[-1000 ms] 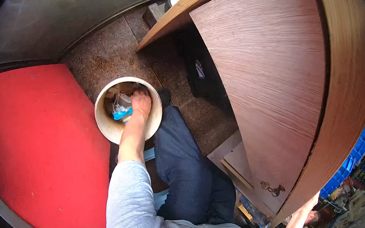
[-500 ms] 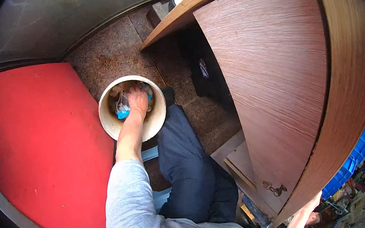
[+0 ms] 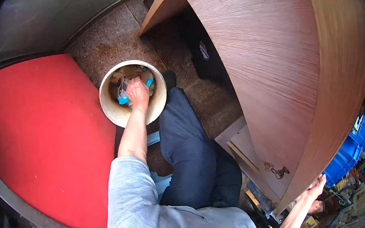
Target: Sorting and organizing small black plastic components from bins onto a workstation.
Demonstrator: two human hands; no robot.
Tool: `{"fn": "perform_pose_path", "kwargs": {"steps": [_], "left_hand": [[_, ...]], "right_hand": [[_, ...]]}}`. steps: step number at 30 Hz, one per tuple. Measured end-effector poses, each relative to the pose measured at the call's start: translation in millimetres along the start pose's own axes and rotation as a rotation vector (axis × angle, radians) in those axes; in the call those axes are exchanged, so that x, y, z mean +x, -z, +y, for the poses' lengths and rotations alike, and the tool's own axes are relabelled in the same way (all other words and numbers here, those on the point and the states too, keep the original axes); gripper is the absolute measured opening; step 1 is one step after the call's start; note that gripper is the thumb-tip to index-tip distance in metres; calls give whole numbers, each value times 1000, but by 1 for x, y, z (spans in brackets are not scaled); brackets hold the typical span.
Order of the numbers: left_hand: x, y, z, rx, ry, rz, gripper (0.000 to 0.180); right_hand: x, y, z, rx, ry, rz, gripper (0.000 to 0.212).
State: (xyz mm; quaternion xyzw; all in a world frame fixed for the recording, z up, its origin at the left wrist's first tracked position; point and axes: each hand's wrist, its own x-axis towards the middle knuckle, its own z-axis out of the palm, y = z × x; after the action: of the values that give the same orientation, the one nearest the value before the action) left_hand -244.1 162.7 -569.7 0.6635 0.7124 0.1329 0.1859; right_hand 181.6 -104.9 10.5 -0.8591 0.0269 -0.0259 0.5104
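Tight workspace. Right hand sits at the edge of a grainy wood cabinet, grip unclear; flat red surface opposite. Left hand is inside a grimy round bucket, looks like the reach-in step, fingers curled, can't tell if gripping, near crinkly blue scraps. Backing out calls for rim clearance. Speckled brown floor beyond.

The bare left hand is pointing forward and downward, fingertips hidden from view, its grey-sleeved left arm stretched nearly straight behind it, while the bare right hand is resting out sideways, fingers partly hidden.
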Motion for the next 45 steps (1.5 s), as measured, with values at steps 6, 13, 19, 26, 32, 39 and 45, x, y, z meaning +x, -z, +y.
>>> {"fn": "perform_pose_path", "kwargs": {"steps": [6, 13, 19, 26, 32, 39, 45], "left_hand": [[-12, 5, -6, -94, 188, 38, 15], [-27, 13, -15, -65, 223, -40, 15], [-29, 14, -13, -116, 241, -55, 13], [-29, 12, 5, -100, 83, -112, 15], [-29, 1, 19, 30, 91, -378, 26], [-31, -41, 10, 127, 196, -502, 28], [-20, -32, 35, -50, 457, -497, 24]], "right_hand": [[-4, -2, 2, 32, -37, 4, 32], [-1, 2, 3, 88, -41, 40, 30], [-17, -15, -7, 45, -18, 94, 29], [-20, -13, -9, 41, 5, 88, 29], [-15, -6, -4, 30, 47, 71, 28], [-16, -6, -1, 59, -24, 70, 28], [-27, -15, -15, -48, 121, 142, 29]]}}
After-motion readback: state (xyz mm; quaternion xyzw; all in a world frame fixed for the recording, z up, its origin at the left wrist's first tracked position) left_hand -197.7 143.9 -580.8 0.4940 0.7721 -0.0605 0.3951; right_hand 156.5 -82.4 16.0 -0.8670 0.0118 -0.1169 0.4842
